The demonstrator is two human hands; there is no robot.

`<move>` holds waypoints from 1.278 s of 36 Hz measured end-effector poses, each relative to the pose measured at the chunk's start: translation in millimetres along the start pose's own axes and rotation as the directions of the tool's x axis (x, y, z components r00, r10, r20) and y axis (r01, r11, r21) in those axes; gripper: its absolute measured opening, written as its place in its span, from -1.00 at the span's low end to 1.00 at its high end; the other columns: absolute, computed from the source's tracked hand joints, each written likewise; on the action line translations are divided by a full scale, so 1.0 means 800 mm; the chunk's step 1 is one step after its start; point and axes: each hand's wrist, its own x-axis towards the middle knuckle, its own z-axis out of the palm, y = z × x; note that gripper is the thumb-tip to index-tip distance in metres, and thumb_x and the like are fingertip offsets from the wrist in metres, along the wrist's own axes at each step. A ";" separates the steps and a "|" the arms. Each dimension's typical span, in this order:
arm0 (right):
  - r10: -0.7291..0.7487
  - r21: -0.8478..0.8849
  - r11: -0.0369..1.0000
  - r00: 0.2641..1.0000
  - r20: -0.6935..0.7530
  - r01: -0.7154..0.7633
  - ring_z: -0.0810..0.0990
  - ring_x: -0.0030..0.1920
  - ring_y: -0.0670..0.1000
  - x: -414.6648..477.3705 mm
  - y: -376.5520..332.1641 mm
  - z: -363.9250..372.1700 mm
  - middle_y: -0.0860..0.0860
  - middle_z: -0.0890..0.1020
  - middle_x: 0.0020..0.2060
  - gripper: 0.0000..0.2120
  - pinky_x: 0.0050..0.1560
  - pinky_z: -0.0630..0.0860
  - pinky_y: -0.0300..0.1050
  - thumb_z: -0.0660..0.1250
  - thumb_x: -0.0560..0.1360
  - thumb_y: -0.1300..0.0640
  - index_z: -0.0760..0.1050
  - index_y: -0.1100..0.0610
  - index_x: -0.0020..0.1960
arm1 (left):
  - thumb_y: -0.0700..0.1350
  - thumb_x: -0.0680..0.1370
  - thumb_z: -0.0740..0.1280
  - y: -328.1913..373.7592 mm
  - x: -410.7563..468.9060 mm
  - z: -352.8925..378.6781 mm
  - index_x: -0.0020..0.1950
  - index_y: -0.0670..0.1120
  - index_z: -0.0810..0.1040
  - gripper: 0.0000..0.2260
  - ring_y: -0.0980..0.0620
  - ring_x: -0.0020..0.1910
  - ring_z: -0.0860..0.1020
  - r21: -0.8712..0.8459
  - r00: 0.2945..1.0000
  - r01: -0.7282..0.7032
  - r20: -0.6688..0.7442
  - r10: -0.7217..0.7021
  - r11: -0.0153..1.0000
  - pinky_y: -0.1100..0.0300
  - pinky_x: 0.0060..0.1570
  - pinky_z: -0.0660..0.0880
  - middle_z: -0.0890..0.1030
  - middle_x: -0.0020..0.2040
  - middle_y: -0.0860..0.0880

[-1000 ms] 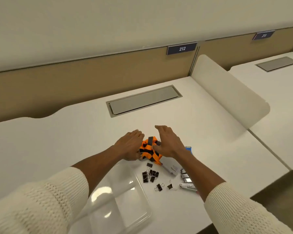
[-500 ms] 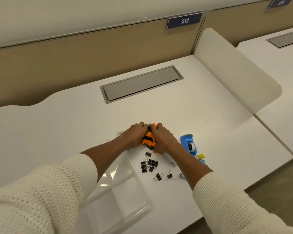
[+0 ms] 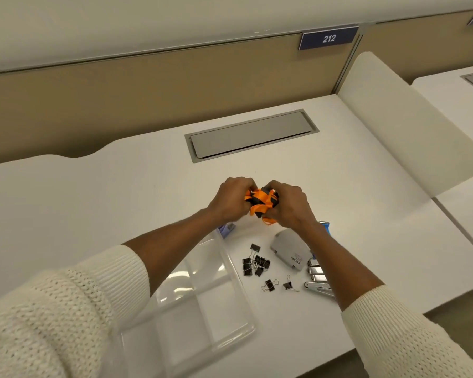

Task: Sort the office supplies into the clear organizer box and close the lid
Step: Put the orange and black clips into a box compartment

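Both hands squeeze a bunched orange and black lanyard (image 3: 261, 201) between them, above the white desk. My left hand (image 3: 231, 199) grips its left side, my right hand (image 3: 288, 205) its right side. The clear organizer box (image 3: 219, 304), open with dividers, lies below my left forearm. Several black binder clips (image 3: 254, 264) are scattered right of the box. A grey hole punch (image 3: 290, 251) lies beside them, with silver staple strips (image 3: 316, 270) and a metal staple remover (image 3: 318, 287) partly under my right forearm. A blue tape dispenser (image 3: 325, 227) peeks out behind my right wrist.
A grey cable hatch (image 3: 251, 135) is set into the desk (image 3: 120, 192) behind my hands. A white rounded divider panel (image 3: 410, 124) stands to the right, with a tan partition wall (image 3: 148, 88) at the back. A small purple item (image 3: 225, 230) lies at the box's far corner.
My hands closed around the lanyard, bunched it into a tight ball and lifted it off the desk. The camera tilted down, and the hole punch now shows uncovered.
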 end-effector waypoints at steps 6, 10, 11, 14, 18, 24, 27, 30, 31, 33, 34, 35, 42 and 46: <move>-0.060 0.020 0.998 0.997 -0.049 0.061 0.59 -0.23 0.00 -0.012 -0.044 -0.042 0.00 0.71 -0.13 -0.49 -0.19 0.44 -0.21 0.64 0.30 -0.14 0.61 0.03 0.15 | -0.12 0.48 0.57 0.022 -0.016 -0.050 0.13 -0.11 0.71 -0.76 -0.02 -0.11 0.62 -0.038 0.995 0.046 -0.090 -0.049 0.998 0.11 -0.07 0.58 0.74 -0.01 -0.09; -0.078 0.053 0.995 0.996 -0.034 0.080 0.61 -0.19 -0.02 -0.021 -0.069 -0.054 0.00 0.72 -0.06 -0.44 -0.09 0.53 -0.17 0.64 0.29 -0.16 0.60 0.02 0.19 | -0.17 0.43 0.59 0.036 -0.039 -0.080 0.14 -0.07 0.72 -0.71 -0.01 -0.08 0.63 -0.052 0.986 0.138 -0.091 -0.142 0.989 0.08 -0.03 0.62 0.75 0.01 -0.06; -0.070 0.065 0.995 0.997 -0.023 0.072 0.63 -0.18 -0.01 -0.023 -0.076 -0.055 0.00 0.72 -0.06 -0.44 -0.08 0.55 -0.16 0.64 0.28 -0.16 0.60 0.01 0.19 | -0.19 0.43 0.59 0.038 -0.047 -0.086 0.15 -0.07 0.72 -0.70 -0.02 -0.06 0.63 -0.052 0.981 0.168 -0.092 -0.172 0.984 0.09 -0.03 0.62 0.74 0.01 -0.05; -0.168 0.080 0.984 0.981 0.097 0.160 0.67 -0.16 0.01 -0.055 -0.144 -0.027 -0.01 0.72 -0.10 -0.42 -0.04 0.63 -0.09 0.65 0.25 -0.16 0.60 -0.01 0.19 | -0.21 0.42 0.58 0.010 -0.125 -0.122 0.16 -0.07 0.72 -0.68 -0.05 -0.06 0.64 -0.068 0.929 0.319 -0.173 -0.326 0.945 0.08 -0.02 0.62 0.73 0.01 -0.06; -0.101 0.126 0.989 0.979 0.180 0.079 0.67 -0.16 0.04 -0.061 -0.155 -0.003 -0.01 0.69 -0.16 -0.42 -0.08 0.64 -0.05 0.67 0.23 -0.09 0.60 0.02 0.19 | -0.25 0.40 0.55 -0.007 -0.150 -0.112 0.13 -0.08 0.72 -0.69 -0.12 -0.10 0.68 -0.120 0.879 0.442 -0.141 -0.456 0.889 -0.03 -0.03 0.69 0.73 -0.04 -0.09; 0.021 0.106 0.993 0.945 0.328 -0.058 0.65 0.01 0.09 -0.081 -0.153 0.046 0.05 0.69 0.03 -0.47 -0.02 0.60 -0.06 0.60 0.32 0.06 0.54 0.09 0.25 | -0.23 0.40 0.53 -0.027 -0.179 -0.063 0.03 -0.08 0.71 -0.78 -0.13 -0.13 0.70 -0.191 0.785 0.595 -0.067 -0.615 0.780 -0.05 -0.05 0.70 0.72 -0.10 -0.12; 0.044 0.117 0.988 0.919 0.393 -0.097 0.65 0.00 0.08 -0.091 -0.157 0.060 0.07 0.69 0.06 -0.48 0.04 0.64 -0.01 0.56 0.34 0.14 0.51 0.12 0.26 | -0.23 0.44 0.49 -0.032 -0.190 -0.048 0.11 -0.14 0.67 -0.76 -0.17 -0.02 0.67 -0.149 0.784 0.608 -0.045 -0.620 0.780 -0.04 0.00 0.66 0.71 0.00 -0.14; 0.032 0.140 0.985 0.910 0.414 -0.099 0.66 0.04 0.12 -0.097 -0.156 0.062 0.09 0.68 0.09 -0.43 0.12 0.64 0.06 0.49 0.38 0.21 0.45 0.11 0.37 | -0.15 0.45 0.51 -0.035 -0.198 -0.037 0.17 -0.13 0.60 -0.68 -0.16 0.02 0.64 -0.107 0.800 0.598 0.026 -0.599 0.794 -0.03 0.01 0.62 0.69 0.05 -0.14; 0.020 0.150 0.984 0.907 0.422 -0.092 0.65 0.05 0.12 -0.099 -0.154 0.062 0.10 0.67 0.10 -0.41 0.12 0.63 0.05 0.46 0.41 0.23 0.41 0.10 0.41 | -0.14 0.46 0.50 -0.035 -0.200 -0.035 0.19 -0.13 0.58 -0.67 -0.16 0.03 0.64 -0.091 0.807 0.590 0.046 -0.589 0.802 -0.02 0.01 0.62 0.69 0.07 -0.14; -0.018 0.149 0.988 0.900 0.436 -0.052 0.62 0.08 0.11 -0.103 -0.149 0.061 0.11 0.66 0.15 -0.35 0.12 0.61 0.02 0.41 0.44 0.27 0.32 0.07 0.49 | -0.13 0.48 0.49 -0.037 -0.204 -0.031 0.26 -0.12 0.55 -0.63 -0.16 0.06 0.63 -0.080 0.824 0.567 0.061 -0.564 0.820 0.03 0.01 0.59 0.68 0.12 -0.13; -0.039 0.129 0.991 0.902 0.431 -0.019 0.62 0.10 0.12 -0.105 -0.146 0.061 0.10 0.65 0.17 -0.34 0.13 0.61 0.02 0.39 0.46 0.29 0.28 0.05 0.51 | -0.11 0.50 0.49 -0.037 -0.206 -0.030 0.30 -0.11 0.55 -0.61 -0.15 0.09 0.63 -0.076 0.831 0.556 0.063 -0.553 0.827 0.05 0.03 0.57 0.68 0.14 -0.12; -0.064 0.103 0.994 0.909 0.413 0.023 0.62 0.12 0.13 -0.108 -0.144 0.061 0.10 0.66 0.18 -0.35 0.13 0.60 0.02 0.37 0.47 0.30 0.28 0.05 0.51 | -0.09 0.51 0.49 -0.037 -0.208 -0.030 0.34 -0.09 0.54 -0.59 -0.15 0.10 0.64 -0.060 0.838 0.546 0.060 -0.543 0.836 0.06 0.05 0.57 0.68 0.16 -0.11; -0.089 -0.050 0.994 0.973 0.214 0.102 0.67 0.03 0.17 -0.122 -0.139 0.070 0.10 0.71 0.06 -0.59 0.04 0.61 0.02 0.38 0.51 0.28 0.50 0.09 0.34 | -0.04 0.59 0.42 -0.033 -0.221 -0.036 0.25 -0.04 0.62 -0.76 -0.10 0.06 0.65 0.122 0.893 0.444 0.024 -0.449 0.888 0.10 0.05 0.55 0.72 0.13 -0.07; -0.174 -0.055 0.981 0.964 0.199 0.188 0.64 -0.11 0.12 -0.129 -0.132 0.098 0.09 0.69 -0.11 -0.82 -0.10 0.58 -0.02 0.35 0.50 0.21 0.68 0.08 0.05 | -0.19 0.56 0.40 -0.035 -0.230 -0.028 0.07 -0.07 0.68 -0.88 -0.10 -0.01 0.67 0.138 0.912 0.397 0.047 -0.406 0.907 0.13 -0.04 0.54 0.73 0.00 -0.08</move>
